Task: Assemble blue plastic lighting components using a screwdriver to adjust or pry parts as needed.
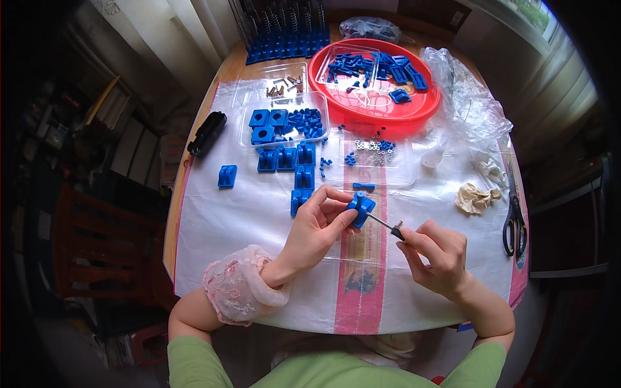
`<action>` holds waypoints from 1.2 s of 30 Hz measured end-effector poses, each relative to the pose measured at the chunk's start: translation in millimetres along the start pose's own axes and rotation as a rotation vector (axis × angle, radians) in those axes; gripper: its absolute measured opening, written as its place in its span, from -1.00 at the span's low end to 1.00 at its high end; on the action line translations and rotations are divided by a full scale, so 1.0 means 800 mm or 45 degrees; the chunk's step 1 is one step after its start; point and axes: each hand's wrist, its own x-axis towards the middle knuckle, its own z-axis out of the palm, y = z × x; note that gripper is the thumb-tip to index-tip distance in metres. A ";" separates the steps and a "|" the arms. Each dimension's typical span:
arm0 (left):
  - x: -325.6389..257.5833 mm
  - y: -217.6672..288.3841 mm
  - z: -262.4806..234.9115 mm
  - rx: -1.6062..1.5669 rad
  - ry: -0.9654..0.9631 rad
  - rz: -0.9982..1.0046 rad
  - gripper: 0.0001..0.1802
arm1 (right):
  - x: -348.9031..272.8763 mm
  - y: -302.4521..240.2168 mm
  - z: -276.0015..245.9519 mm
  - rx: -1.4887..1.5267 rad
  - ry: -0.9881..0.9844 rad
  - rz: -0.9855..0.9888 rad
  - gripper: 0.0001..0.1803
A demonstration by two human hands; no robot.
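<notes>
A blue plastic bracket [364, 208] with a square base is pinched in the fingers of my left hand [315, 226], just above the cloth. My right hand [440, 253] grips a small screwdriver [380, 220] by its black handle, and its thin metal shaft reaches to the bracket's side. Whether the tip sits on a screw is too small to tell. A slim blue lever [363, 186] lies just beyond the bracket. Left of my left hand, several blue brackets [305, 178] stand in a row, and one more bracket [227, 176] lies apart.
A clear tub [284, 140] holds blue parts; behind it, a clear tray [249, 87] contains brass-coloured pieces. A red basin [404, 116] bears more blue parts. White nuts [369, 152] lie loose. Black scissors [515, 226], crumpled paper [477, 198] and a black case [207, 134] flank the work area.
</notes>
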 end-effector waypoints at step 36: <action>0.001 0.002 0.000 0.004 0.050 -0.004 -0.73 | 0.001 0.000 0.006 0.432 -0.051 0.373 -0.72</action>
